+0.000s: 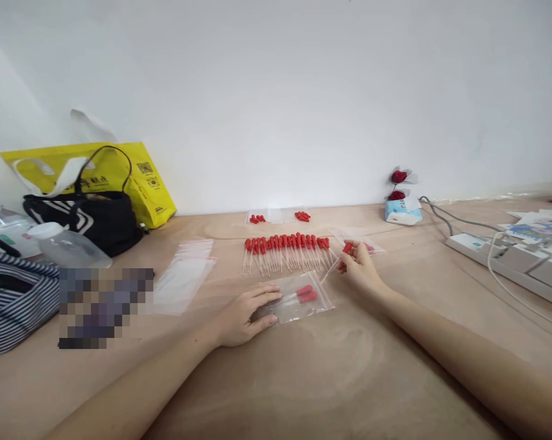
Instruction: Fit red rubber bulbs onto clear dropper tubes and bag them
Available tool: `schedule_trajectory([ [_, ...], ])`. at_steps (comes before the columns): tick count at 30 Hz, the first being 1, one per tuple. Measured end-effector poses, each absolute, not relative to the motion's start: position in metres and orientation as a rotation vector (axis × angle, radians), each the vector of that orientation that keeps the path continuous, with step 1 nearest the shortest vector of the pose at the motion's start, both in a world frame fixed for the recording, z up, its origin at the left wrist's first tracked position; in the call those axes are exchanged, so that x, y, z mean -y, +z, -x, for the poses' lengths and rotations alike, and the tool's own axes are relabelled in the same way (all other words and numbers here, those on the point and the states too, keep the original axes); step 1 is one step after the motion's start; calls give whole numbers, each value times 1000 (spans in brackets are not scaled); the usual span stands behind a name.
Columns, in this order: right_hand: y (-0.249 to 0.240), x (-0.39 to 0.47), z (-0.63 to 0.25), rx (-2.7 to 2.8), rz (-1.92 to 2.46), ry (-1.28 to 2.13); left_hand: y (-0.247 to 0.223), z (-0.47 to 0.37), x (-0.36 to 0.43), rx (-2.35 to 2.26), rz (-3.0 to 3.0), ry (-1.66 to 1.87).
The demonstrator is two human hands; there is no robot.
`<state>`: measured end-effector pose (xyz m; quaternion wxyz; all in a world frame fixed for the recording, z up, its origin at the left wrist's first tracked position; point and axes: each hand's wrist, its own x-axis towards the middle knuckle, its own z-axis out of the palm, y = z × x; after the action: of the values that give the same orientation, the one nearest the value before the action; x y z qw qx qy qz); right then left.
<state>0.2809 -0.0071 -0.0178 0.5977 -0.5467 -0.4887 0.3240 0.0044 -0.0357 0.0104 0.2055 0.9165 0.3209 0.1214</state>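
Note:
My left hand [246, 311] rests on the closed end of a clear zip bag [287, 315], its fingers and thumb spread apart over the plastic. Inside the bag lie droppers [307, 294] with red rubber bulbs and clear stems; two bulbs show. To the right of the bag, my right hand [358, 266] pinches one dropper [347, 248] by its red bulb. The stem of this dropper slants down left toward the bag's zip edge. Just behind the bag, a row of several more droppers [285, 244] lies with bulbs pointing to the wall.
Flat zip bags [184, 278] lie at left, near a blurred patch and a striped pouch [16, 305]. Bags with red bulbs [276, 216] lie by the wall. A tissue pack [403, 212] and power strip [509, 260] sit at right; a yellow bag [154, 195] stands back left.

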Motion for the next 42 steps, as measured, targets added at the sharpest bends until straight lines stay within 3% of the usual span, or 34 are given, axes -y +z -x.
schedule_trajectory([
  [10, -25, 14, -262, 836, 1161, 1094, 12, -4, 38, -993, -2541, 277],
  [19, -13, 28, -254, 1197, 1229, 1229, 12, -5, 37, -979, -2533, 299],
  [30, -25, 23, -251, 1498, 1043, 1256, 9, -5, 36, -949, -2559, 348],
  [42, -24, 8, -262, 1561, 1332, 1091, 11, -5, 36, -974, -2535, 321],
])
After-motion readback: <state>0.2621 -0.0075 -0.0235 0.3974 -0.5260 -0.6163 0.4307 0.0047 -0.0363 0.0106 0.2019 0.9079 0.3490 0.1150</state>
